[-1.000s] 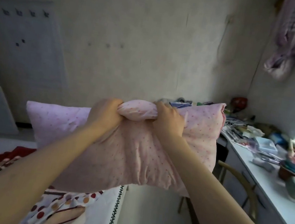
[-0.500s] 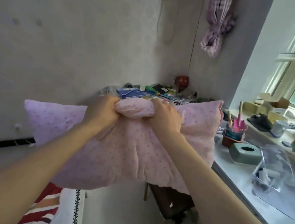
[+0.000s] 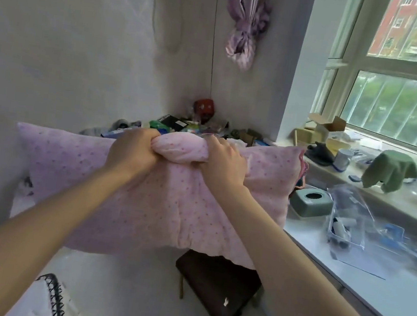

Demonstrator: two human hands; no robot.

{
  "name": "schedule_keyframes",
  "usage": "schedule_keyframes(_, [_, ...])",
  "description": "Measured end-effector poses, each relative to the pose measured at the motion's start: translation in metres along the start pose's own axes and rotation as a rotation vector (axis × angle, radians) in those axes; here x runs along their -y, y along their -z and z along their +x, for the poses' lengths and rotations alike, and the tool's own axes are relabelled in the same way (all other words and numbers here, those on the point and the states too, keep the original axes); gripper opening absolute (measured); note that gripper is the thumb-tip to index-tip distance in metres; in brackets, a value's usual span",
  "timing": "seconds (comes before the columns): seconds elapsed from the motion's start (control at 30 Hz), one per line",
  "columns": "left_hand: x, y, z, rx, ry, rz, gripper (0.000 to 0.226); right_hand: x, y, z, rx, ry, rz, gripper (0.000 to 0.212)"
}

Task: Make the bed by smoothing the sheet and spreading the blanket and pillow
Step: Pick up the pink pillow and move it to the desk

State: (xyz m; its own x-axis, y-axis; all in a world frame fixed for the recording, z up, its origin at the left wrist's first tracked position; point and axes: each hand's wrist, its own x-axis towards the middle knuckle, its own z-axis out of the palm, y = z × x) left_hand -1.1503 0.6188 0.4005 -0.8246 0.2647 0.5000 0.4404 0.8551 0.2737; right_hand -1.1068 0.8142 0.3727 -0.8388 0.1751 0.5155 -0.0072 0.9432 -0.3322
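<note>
I hold the pink dotted pillow (image 3: 72, 165) in the air above the dark stool (image 3: 216, 287). My left hand (image 3: 132, 156) and right hand (image 3: 224, 164) have their fingers (image 3: 232, 151) curled tight round its bunched top edge.

- Soft daylight enters through the window (image 3: 401, 110) at 2 o'clock, the brightest, slightly washed area.
- The wall (image 3: 70, 44) at 10 o'clock is dimmer, grey.
- The pillow (image 3: 168, 205) shades the stool (image 3: 213, 287) at 6 o'clock.
- Wide-angle bending curves the window frame; bench (image 3: 371, 288) clutter at 4 o'clock looks smeared.
</note>
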Motion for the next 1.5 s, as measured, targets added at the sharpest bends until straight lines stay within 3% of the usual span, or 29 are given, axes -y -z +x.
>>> schedule_keyframes(0.23, [-0.007, -0.075, 0.065, 0.082, -0.057, -0.12, 0.013, -0.057, -0.051, 0.046, 0.01, -0.085, -0.026, 0.034])
schedule_keyframes(0.3, [-0.011, -0.094, 0.083, 0.108, -0.08, -0.139, 0.025, -0.074, -0.063, 0.059, 0.0, -0.114, -0.033, 0.036])
schedule_keyframes(0.4, [-0.017, -0.123, 0.109, 0.152, -0.147, -0.109, 0.005, -0.096, -0.075, 0.075, -0.012, -0.153, -0.042, 0.029])
schedule_keyframes(0.5, [-0.021, -0.152, 0.132, 0.178, -0.175, -0.129, 0.018, -0.115, -0.085, 0.087, -0.029, -0.215, -0.061, 0.029])
schedule_keyframes(0.63, [-0.024, -0.18, 0.153, 0.221, -0.184, -0.148, 0.006, -0.134, -0.099, 0.097, -0.039, -0.275, -0.118, 0.027])
schedule_keyframes(0.77, [-0.021, -0.207, 0.171, 0.252, -0.247, -0.235, 0.029, -0.145, -0.112, 0.103, -0.035, -0.346, -0.183, 0.027])
schedule_keyframes(0.87, [-0.011, -0.231, 0.186, 0.318, -0.333, -0.283, 0.007, -0.144, -0.125, 0.103, -0.038, -0.435, -0.24, 0.027])
schedule_keyframes(1.0, [-0.009, -0.256, 0.195, 0.402, -0.447, -0.338, 0.007, -0.145, -0.136, 0.093, -0.01, -0.559, -0.299, 0.037])
schedule_keyframes(1.2, [-0.006, -0.292, 0.193, 0.509, -0.539, -0.376, 0.016, -0.14, -0.156, 0.065, -0.002, -0.705, -0.414, 0.025])
schedule_keyframes(1.33, [-0.01, -0.306, 0.181, 0.578, -0.597, -0.426, 0.007, -0.14, -0.163, 0.046, 0.021, -0.788, -0.457, 0.022])
schedule_keyframes(1.5, [-0.008, -0.329, 0.161, 0.643, -0.628, -0.438, 0.023, -0.144, -0.177, 0.021, 0.056, -0.847, -0.438, 0.022])
